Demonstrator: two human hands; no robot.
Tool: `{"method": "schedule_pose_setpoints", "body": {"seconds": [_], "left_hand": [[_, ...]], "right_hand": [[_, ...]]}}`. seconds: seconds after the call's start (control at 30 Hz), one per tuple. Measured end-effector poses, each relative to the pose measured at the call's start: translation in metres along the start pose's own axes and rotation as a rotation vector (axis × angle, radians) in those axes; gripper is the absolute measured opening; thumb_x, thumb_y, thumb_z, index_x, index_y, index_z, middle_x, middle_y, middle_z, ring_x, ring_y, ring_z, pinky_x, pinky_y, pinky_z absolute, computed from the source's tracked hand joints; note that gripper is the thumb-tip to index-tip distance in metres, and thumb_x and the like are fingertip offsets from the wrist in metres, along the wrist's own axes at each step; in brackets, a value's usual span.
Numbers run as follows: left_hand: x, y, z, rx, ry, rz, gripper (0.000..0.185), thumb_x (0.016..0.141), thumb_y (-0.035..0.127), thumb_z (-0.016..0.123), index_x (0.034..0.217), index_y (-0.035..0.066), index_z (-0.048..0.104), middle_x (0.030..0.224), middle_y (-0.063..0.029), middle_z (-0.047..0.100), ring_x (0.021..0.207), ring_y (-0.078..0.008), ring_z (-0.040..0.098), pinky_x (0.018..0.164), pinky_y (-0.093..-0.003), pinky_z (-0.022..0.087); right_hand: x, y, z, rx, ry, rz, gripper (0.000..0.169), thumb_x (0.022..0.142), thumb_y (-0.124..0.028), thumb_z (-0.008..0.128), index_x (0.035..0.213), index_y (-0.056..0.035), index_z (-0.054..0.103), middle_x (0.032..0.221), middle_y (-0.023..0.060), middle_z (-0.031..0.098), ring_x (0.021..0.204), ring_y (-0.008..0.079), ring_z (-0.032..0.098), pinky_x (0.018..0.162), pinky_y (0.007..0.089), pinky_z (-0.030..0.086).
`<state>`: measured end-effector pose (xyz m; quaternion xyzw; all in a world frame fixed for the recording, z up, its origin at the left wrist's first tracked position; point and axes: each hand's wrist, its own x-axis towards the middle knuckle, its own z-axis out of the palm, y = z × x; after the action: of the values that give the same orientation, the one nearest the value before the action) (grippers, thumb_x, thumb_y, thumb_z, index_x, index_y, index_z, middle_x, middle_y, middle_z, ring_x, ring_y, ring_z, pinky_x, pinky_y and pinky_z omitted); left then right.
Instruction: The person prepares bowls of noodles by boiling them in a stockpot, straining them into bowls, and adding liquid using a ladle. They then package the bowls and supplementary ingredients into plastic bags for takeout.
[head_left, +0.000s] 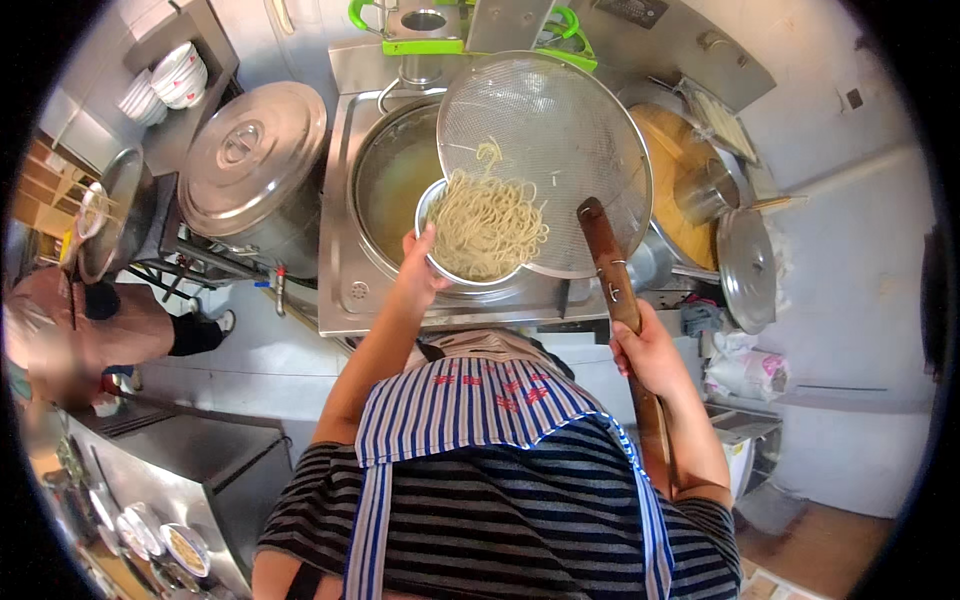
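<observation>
My left hand (418, 268) grips the rim of a white bowl (429, 201), its thumb over the edge. Noodles (487, 225) heap in the bowl, and some hang over its right side against a large wire-mesh strainer (577, 142). A small clump of noodles lies on the mesh above the bowl. The strainer's long wooden handle (616, 281) is held in my right hand (646, 346). Bowl and strainer are both above a round cooking pot (362, 191) of cloudy liquid, set in a steel stove top (337, 300); they hide its right part.
A tall lidded stockpot (255, 157) stands at left, with stacked bowls (180, 79) behind. To the right are a wooden-topped vessel (660, 142) holding a metal container (706, 191), and a leaning lid (748, 270). Another person (112, 319) is at far left. Filled plates (184, 550) sit lower left.
</observation>
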<state>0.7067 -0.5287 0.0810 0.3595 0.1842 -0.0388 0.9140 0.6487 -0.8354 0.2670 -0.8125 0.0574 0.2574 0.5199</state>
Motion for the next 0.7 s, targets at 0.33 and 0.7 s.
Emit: {"method": "schedule_pose_setpoints", "body": {"seconds": [0.33, 0.7], "left_hand": [[-0.013, 0.011, 0.013, -0.362, -0.380, -0.012, 0.067, 0.088, 0.048, 0.048, 0.138, 0.007, 0.028, 0.137, -0.0151, 0.038, 0.125, -0.0316, 0.038, 0.103, -0.0506, 0.032], [0.012, 0.034, 0.047, -0.137, -0.409, 0.133, 0.062, 0.091, 0.045, 0.040, 0.139, 0.009, 0.026, 0.139, -0.0129, 0.034, 0.127, -0.0333, 0.035, 0.103, -0.0531, 0.029]], "right_hand": [[-0.025, 0.006, 0.015, -0.448, 0.372, -0.391, 0.047, 0.088, -0.015, 0.054, 0.130, -0.0109, 0.033, 0.110, 0.0263, 0.056, 0.095, 0.0450, 0.056, 0.075, 0.0469, 0.048], [0.009, 0.018, -0.002, 0.739, 0.069, -0.196, 0.037, 0.092, -0.014, 0.050, 0.125, -0.0088, 0.034, 0.065, 0.0034, 0.046, 0.046, 0.0109, 0.040, 0.042, 0.0238, 0.037]]}}
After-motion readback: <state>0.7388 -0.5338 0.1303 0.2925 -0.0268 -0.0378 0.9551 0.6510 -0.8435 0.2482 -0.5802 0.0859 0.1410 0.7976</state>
